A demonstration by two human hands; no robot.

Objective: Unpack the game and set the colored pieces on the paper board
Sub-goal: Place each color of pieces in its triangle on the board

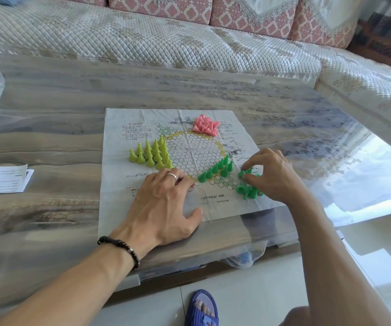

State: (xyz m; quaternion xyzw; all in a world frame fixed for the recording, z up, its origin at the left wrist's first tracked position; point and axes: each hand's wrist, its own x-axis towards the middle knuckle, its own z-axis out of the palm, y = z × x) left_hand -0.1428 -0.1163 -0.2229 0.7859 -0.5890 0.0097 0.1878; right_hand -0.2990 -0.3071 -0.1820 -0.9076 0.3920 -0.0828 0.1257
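Head view: left hand [166, 203] flat on paper board [119, 208], right hand [272, 175] pinching green piece [245, 172]; print unreadable.

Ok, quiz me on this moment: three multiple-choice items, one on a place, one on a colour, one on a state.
1. Where does the pink heap lie on the paper board?
A. far edge, near the sofa
B. near edge, by the wrist
C. off the board, on the table

2. What colour are the pieces that the right hand is working with?
A. pink
B. yellow-green
C. green

3. How do the yellow-green pieces stand?
A. tipped over in a heap
B. upright in rows
C. stacked inside one another

Key:
1 A: the pink heap sits at the far side of the paper board.
2 C: the right hand pinches a green piece above the loose green pieces.
3 B: the yellow-green pieces stand upright in a triangle, as the left hand presses flat on the board.
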